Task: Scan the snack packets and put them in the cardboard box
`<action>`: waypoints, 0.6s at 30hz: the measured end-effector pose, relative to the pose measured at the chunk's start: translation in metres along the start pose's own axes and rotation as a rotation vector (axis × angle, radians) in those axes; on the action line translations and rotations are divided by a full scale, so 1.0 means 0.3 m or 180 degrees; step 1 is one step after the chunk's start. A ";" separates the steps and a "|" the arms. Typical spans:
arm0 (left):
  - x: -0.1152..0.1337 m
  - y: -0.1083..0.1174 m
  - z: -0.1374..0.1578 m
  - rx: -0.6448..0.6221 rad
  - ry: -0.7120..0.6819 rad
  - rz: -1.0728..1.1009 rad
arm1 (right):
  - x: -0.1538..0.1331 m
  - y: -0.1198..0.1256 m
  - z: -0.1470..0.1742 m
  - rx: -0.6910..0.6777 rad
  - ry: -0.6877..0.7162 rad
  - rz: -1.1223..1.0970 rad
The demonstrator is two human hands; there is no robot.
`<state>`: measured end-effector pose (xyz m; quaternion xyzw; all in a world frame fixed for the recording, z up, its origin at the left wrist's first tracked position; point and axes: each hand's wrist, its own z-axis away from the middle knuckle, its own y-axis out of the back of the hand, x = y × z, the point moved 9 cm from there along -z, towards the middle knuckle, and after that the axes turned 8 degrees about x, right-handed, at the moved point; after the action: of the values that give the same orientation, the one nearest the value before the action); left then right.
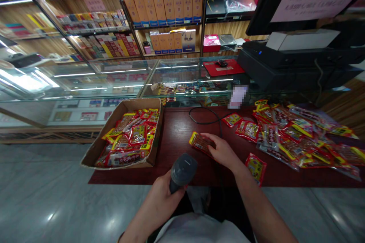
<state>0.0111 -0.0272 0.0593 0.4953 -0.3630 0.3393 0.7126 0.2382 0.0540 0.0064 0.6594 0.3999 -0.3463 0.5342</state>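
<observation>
Pointing its head far and slightly right, the scanner [184, 169] in your left hand [165, 194] has its long axis slanting from near left to far right, over the near edge of the dark red counter [176, 129]. The snack packet [201, 142] at your right hand [221, 151] lies lengthwise from far left to near right, its yellow end facing left, at the middle of the counter just beyond the scanner. You have one scanner and one packet in hand; one open cardboard box [139, 103] stands on the left, filled with packets [138, 135] that overlap too much to count. A heap of packets [296, 133] covers the right side, also uncountable; by its left side lie three separate packets [247, 130], two farther off and one at the near edge beside your right forearm. One black cable [196, 122] loops on the counter's far part. Your left hand wraps around the scanner's handle, its forearm slanting in from the near left. Your right forearm reaches from the near right toward the far left, back of the hand up, thumb and fingers clamped on the packet's right end; whether the packet is lifted you cannot tell.
</observation>
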 end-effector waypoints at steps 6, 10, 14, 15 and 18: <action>-0.042 -0.009 -0.020 0.0050 0.0114 0.0003 | 0.012 -0.004 -0.050 0.0289 -0.0431 -0.0852; -0.088 -0.003 -0.020 0.0150 0.0276 0.0042 | -0.092 -0.125 -0.162 0.0389 -0.0784 -0.2083; -0.110 -0.001 -0.008 0.0195 0.0340 0.0081 | -0.330 -0.369 -0.283 -0.0185 -0.0725 -0.2958; -0.112 0.000 -0.005 0.0202 0.0334 0.0079 | -0.377 -0.421 -0.302 -0.0276 -0.0731 -0.3032; -0.123 0.003 -0.005 0.0209 0.0295 0.0064 | -0.441 -0.488 -0.310 -0.0234 -0.0682 -0.2912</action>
<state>-0.0081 -0.0301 0.0277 0.4985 -0.3232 0.3807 0.7085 0.0514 0.1406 0.0783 0.3566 0.6041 -0.5978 0.3880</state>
